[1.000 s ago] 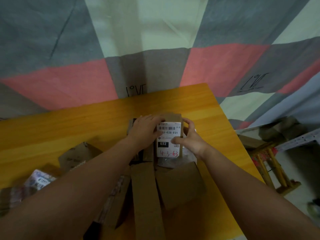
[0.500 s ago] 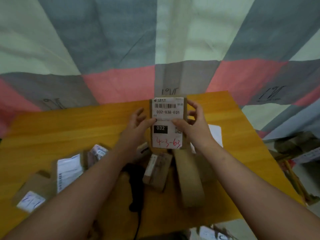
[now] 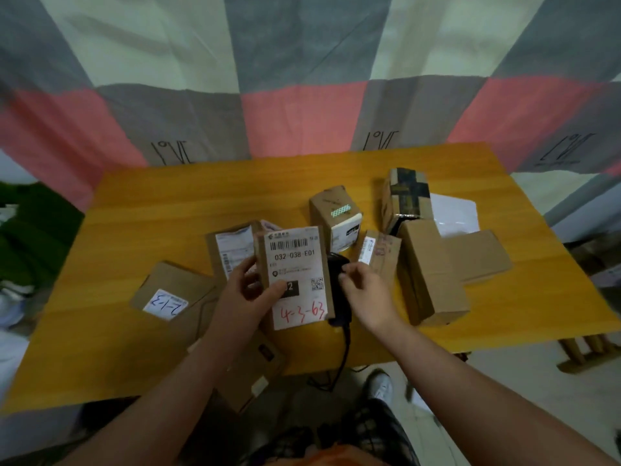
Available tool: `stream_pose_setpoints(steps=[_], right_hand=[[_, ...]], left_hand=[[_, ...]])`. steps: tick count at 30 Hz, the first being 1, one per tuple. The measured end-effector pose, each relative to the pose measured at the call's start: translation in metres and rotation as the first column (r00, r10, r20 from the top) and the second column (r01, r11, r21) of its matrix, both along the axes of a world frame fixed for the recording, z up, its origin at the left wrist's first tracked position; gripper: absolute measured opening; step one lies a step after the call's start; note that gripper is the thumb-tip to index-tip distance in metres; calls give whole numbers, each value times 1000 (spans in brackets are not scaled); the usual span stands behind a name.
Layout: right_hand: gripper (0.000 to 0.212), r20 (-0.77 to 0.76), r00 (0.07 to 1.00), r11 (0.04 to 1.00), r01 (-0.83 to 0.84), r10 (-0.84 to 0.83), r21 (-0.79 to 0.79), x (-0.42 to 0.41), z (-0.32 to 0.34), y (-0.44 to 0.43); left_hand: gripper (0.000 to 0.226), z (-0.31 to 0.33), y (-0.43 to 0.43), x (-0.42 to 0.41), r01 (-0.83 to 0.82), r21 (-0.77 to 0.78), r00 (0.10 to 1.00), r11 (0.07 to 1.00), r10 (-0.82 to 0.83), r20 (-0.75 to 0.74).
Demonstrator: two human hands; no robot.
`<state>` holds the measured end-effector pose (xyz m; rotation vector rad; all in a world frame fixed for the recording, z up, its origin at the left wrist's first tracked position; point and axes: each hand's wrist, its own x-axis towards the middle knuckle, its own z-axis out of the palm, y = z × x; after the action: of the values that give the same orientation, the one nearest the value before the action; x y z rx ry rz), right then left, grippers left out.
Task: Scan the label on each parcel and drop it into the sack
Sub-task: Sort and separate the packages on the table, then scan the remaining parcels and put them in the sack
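Right fingers (image 3: pixel 351 274) now off parcel (image 3: pixel 295 260)

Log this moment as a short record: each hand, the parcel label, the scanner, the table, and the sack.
left hand: holds parcel upright, label toward the camera
label: printed 032-038-E01, red handwriting 4-3-63
right hand: at the scanner, grip unclear
scanner: black, corded, on the table beside the parcel
table: yellow wood, several other boxes lying on it
sack: not in view
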<state>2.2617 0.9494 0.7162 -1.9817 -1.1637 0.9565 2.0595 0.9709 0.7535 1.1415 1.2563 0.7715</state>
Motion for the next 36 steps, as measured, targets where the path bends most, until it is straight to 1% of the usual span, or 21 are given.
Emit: stream_pose_setpoints(steps=[1, 3, 5, 8, 11, 14, 16, 18, 20, 22, 23, 26, 28, 29, 31, 32, 34, 36], right_hand=[[30, 92, 993, 995, -61, 68, -75, -3, -12, -2], [41, 195, 963, 968, -146, 187, -206, -9, -30, -2], [46, 253, 936, 941, -168, 246, -292, -12, -40, 0], [46, 296, 912, 917, -169, 285, -360, -11, -57, 7], [42, 341, 897, 927, -162, 281, -339, -13, -79, 8], [40, 388, 898, 966, -124, 205, -225, -17, -99, 4], [43, 325, 941, 994, -69, 93, -84, -17, -107, 2], [56, 161, 987, 998, -20, 9, 66, -18, -110, -2], [69, 12, 1000, 975, 10, -13, 223, -17, -111, -6], [77, -52, 999, 934, 24, -6, 357, -17, -112, -13], [76, -66, 998, 904, 34, -6, 426, -16, -114, -17], [65, -106, 993, 795, 98, -43, 598, -16, -113, -39], [55, -198, 978, 727, 179, -60, 663, -20, -105, -61], [51, -260, 965, 708, 213, -43, 673, -22, -99, -73], [45, -381, 923, 718, 237, 43, 655, -27, -87, -95], [44, -411, 907, 740, 215, 90, 637, -29, -82, -105], [37, -398, 897, 771, 112, 192, 627, -34, -75, -123], [20, -403, 868, 774, 34, 290, 632, -39, -67, -138]], left_hand=[[58, -5, -4, -5, -4, -7, 1000, 1000, 4, 3], [60, -12, -9, -12, -14, -6, 1000, 1000, 14, -1], [61, -17, -11, -15, -13, 15, 1000, 1000, 14, -27], [72, -25, -11, -14, -16, 53, 998, 998, 20, -59], [78, -31, -11, -12, -2, 122, 994, 992, 16, -109], [81, -42, -9, -10, -31, 214, 991, 976, 57, -120], [80, -50, -7, -9, -57, 275, 991, 960, 88, -102], [78, -60, -7, -8, -84, 327, 990, 941, 115, -76], [76, -66, -7, -5, -115, 388, 990, 914, 138, -33], [68, -75, -8, -2, -162, 431, 985, 888, 168, 23], [63, -81, -8, -1, -187, 454, 982, 871, 185, 49], [69, -91, -17, 3, -201, 538, 978, 819, 202, 58], [75, -95, -29, 0, -184, 582, 980, 792, 195, 45], [78, -96, -34, -3, -185, 594, 979, 782, 200, 41], [82, -98, -50, -9, -201, 586, 975, 785, 220, 39], [83, -99, -59, -12, -210, 571, 972, 793, 230, 39], [84, -105, -74, -21, -226, 547, 966, 806, 256, 21], [85, -109, -85, -30, -235, 530, 961, 815, 278, -2]])
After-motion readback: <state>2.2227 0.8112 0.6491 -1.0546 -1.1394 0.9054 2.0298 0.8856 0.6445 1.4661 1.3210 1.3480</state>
